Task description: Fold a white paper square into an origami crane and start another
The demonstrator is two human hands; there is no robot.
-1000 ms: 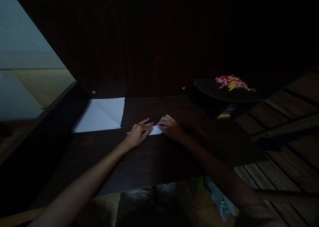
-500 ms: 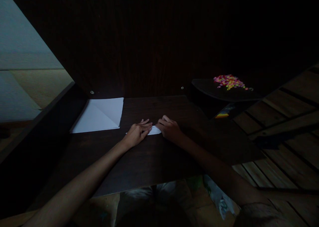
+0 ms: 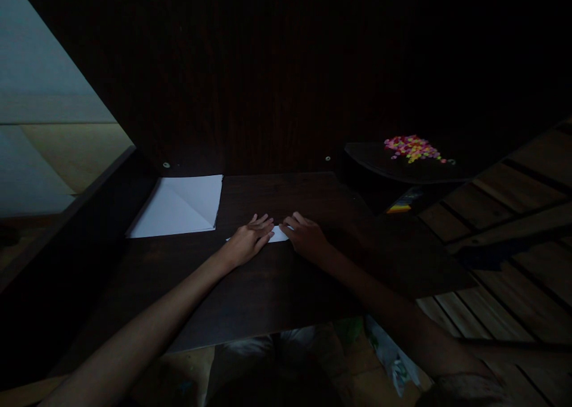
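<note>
Head-worn camera, looking forward and down in dim light: a person's bare forearms reach across a dark wood-grain desk (image 3: 250, 303) to a narrow strip of white paper (image 3: 279, 234) lying near the middle of the desktop. The left hand (image 3: 245, 244) lies palm down over the strip, fingers extended and slightly fanned, thumb apart; a sliver of white shows beyond its left side. The right hand (image 3: 309, 238) rests at the strip's right end with its fingers curled and fingertips against the paper; whether they pinch it or only press cannot be told.

As for progress, the strip appears to have been folded down to this slim form already, and the work looks to be at the pressing of a crease. No finished shape shows, so it seems only partway along; how many folds are left is hidden beneath the hands.

To the left, well apart from the strip, lies a stack of white paper sheets (image 3: 181, 205), flat and untouched, the top sheet marked by a faint diagonal crease. At the far right, a heap of small bright pink, red and yellow pieces (image 3: 413, 148) sits on a dark corner shelf (image 3: 367, 158), away from both hands.
</note>
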